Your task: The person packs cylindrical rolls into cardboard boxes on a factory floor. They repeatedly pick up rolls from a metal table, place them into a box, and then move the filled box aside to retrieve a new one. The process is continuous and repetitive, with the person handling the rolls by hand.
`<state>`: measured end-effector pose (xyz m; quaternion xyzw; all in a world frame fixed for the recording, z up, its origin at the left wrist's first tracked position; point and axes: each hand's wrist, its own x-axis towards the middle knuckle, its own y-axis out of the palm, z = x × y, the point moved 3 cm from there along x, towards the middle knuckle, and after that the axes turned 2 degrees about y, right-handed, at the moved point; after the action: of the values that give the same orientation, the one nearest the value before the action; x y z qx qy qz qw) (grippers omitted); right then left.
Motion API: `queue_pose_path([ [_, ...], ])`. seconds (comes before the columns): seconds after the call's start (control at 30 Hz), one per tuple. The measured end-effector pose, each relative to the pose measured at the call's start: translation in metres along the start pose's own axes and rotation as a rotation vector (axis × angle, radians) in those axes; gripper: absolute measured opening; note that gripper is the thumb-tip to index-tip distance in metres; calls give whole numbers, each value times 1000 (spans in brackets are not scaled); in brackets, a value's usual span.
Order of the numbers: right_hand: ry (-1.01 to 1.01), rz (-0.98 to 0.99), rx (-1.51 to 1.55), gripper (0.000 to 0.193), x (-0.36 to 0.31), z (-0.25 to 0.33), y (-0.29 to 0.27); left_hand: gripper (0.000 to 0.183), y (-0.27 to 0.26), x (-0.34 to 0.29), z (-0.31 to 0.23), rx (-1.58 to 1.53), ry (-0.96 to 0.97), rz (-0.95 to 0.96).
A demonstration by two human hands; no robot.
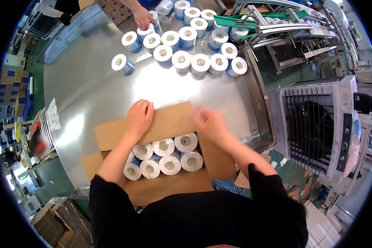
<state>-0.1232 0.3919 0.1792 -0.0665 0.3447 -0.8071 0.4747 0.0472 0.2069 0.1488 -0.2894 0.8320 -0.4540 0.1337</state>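
- The left hand [139, 117] lies palm down on the far flap [169, 122] of an open cardboard box [169, 188], fingers curled together and pressing on the cardboard; it grips nothing.
- The right hand [210, 122] is at the right end of the same flap, above the box's far right corner. It is blurred, so I cannot tell whether its fingers are spread or closed, or whether they touch the cardboard.
- The box sits at the near edge of a shiny metal table [95, 95], just in front of the person's dark-sleeved torso, with its flaps folded outward.
- Inside the box stand wrapped paper rolls [165, 157], white with blue bands, packed upright in two rows with their cores facing up.
- More loose rolls [182, 61] of the same kind stand clustered on the far side of the table, well apart from the box.
- One single roll [121, 64] stands alone to the left of that cluster.
- Another person's hand [143, 18] rests on a roll at the far left of the cluster.
- A conveyor machine [273, 29] with green parts stands at the far right, with rolls on it.
- A white cooling fan unit [318, 124] stands to the right of the table.
- Flattened cartons [64, 223] lie stacked on the floor at near left.
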Motion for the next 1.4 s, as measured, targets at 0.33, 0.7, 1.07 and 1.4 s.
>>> queue_pose_path([
  [0.33, 698, -142, 105, 104, 241, -172, 46, 62, 173, 222, 71, 352, -112, -107],
  [0.7, 224, -229, -14, 68, 226, -227, 19, 50, 86, 225, 83, 114, -158, 283],
  [1.07, -818, 107, -223, 72, -12, 73, -92, 33, -165, -153, 2, -776, -541, 319],
  [1.4, -444, 938, -271, 58, -104, 120, 202, 27, -131, -221, 43, 313, 68, 570],
])
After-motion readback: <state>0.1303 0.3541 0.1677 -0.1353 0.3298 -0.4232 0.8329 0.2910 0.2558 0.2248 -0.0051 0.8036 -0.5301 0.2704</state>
